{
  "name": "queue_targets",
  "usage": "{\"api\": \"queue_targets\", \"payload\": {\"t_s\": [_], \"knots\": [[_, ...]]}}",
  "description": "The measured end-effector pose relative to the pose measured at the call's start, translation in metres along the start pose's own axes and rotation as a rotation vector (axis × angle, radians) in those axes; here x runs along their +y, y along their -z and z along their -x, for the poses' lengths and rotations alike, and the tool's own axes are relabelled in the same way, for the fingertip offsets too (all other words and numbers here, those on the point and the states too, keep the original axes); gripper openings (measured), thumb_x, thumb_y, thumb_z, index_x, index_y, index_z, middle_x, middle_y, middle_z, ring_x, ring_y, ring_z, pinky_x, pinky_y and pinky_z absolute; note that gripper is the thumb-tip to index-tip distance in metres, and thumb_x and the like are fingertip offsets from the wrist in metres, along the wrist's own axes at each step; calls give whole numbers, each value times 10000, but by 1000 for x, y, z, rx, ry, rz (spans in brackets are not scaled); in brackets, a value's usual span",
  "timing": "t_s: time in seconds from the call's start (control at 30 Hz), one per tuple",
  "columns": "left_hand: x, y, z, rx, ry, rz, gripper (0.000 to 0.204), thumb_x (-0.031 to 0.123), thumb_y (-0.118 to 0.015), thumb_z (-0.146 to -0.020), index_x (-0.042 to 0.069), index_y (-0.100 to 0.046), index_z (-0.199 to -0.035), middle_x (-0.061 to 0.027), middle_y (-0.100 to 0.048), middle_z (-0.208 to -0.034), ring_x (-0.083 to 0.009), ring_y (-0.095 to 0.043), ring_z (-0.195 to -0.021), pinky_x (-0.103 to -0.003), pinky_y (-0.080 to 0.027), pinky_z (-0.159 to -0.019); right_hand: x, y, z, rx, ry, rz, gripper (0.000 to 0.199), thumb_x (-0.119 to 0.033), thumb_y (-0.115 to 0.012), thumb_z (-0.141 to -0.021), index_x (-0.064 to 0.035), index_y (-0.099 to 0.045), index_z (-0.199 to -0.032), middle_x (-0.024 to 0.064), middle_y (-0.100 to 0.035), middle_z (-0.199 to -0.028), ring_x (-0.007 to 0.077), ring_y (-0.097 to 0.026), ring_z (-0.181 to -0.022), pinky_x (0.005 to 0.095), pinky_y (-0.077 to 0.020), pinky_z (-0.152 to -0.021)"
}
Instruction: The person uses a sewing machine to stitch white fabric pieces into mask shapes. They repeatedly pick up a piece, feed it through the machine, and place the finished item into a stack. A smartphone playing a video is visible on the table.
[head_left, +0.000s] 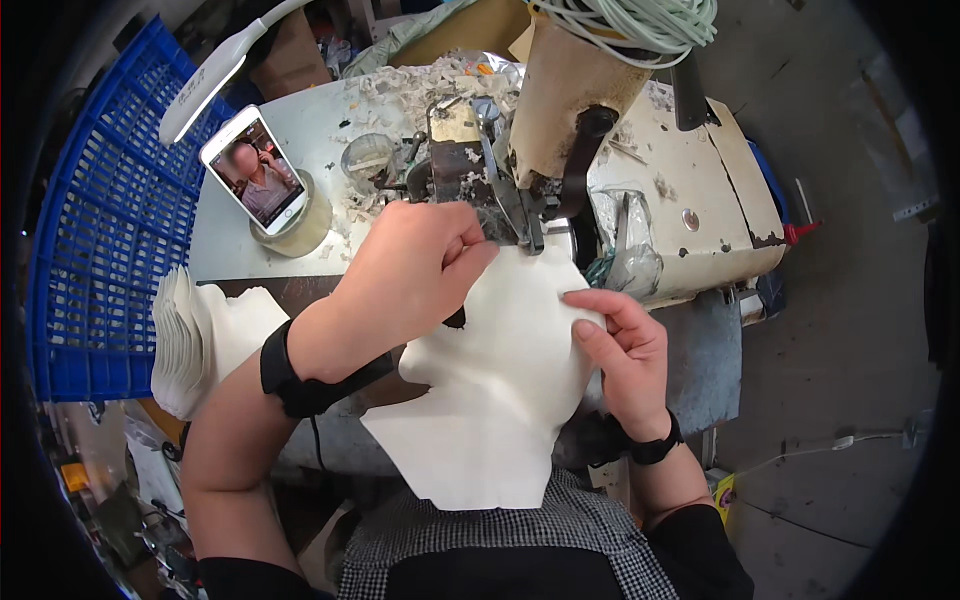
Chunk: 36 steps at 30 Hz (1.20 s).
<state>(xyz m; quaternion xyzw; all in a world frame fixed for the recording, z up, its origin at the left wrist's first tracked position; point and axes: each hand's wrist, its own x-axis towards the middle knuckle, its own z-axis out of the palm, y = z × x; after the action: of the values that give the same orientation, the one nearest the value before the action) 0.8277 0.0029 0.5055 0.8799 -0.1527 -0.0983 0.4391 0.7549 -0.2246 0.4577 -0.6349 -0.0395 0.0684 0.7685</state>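
Note:
A white, leather-like cut piece (490, 400) spans from the machine's presser foot (534, 240) down to my lap, with a notched left side. My left hand (420, 255) is closed in a pinch at its upper left edge, just left of the foot. On the right edge my right hand (625, 350) grips the piece between thumb and fingers. The piece's top edge meets the foot of a worn, cream-coloured machine (575, 100) resembling a skiving or sewing machine. A stack of similar white pieces (185, 340) lies to the left of my left forearm.
A phone (252, 168) leans on a round container (310, 225) at the left of the table. Beyond it stand a blue plastic basket (110, 220) and a white lamp (215, 80). Scraps (400, 95) litter the tabletop around the machine. A clear plastic bag (635, 250) lies right of the foot.

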Motion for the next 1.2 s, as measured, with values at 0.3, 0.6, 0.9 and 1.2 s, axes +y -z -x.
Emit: {"api": "queue_targets", "payload": {"t_s": [0.3, 0.6, 0.9, 1.2], "knots": [[15, -10, -11, 10, -87, -184, 160, 104, -646, -833, -37, -605, -770, -103, -576, -539, -161, -549, -447, -288, -421, -470, -9, 30, -12, 42, -1, 53, 215, 17, -585, -872, 27, -632, -1082, 50, -665, -1010, 69, -600, -899, 204, -470, -803], [17, -9, -4, -89, -254, -189, 149, 129, -699, -784, -2, -626, -785, -81, -558, -588, -169, -529, -499, -293, -425, -501, -17, 53, -11, 72, 78, 124, 157, 28, -602, -853, 21, -657, -1000, 38, -670, -964, 64, -594, -853, 193, -461, -768], [8, -8, 15, -438, -551, -21, 150, 203, -639, -867, 73, -637, -942, -77, -610, -841, -281, -556, -835, -370, -438, -825, -24, 32, 27, 172, 374, 164, 93, 38, -607, -847, 9, -647, -927, 30, -608, -830, 71, -516, -751, 194, -375, -684], [11, 27, 1, -463, -418, -11, 162, 189, -630, -870, 27, -632, -864, -57, -646, -746, -169, -596, -672, -280, -434, -566, -26, 4, 46, -28, 71, 187, 206, -26, -685, -819, 5, -681, -1023, 119, -694, -1010, 152, -644, -917, 263, -493, -795]]}}
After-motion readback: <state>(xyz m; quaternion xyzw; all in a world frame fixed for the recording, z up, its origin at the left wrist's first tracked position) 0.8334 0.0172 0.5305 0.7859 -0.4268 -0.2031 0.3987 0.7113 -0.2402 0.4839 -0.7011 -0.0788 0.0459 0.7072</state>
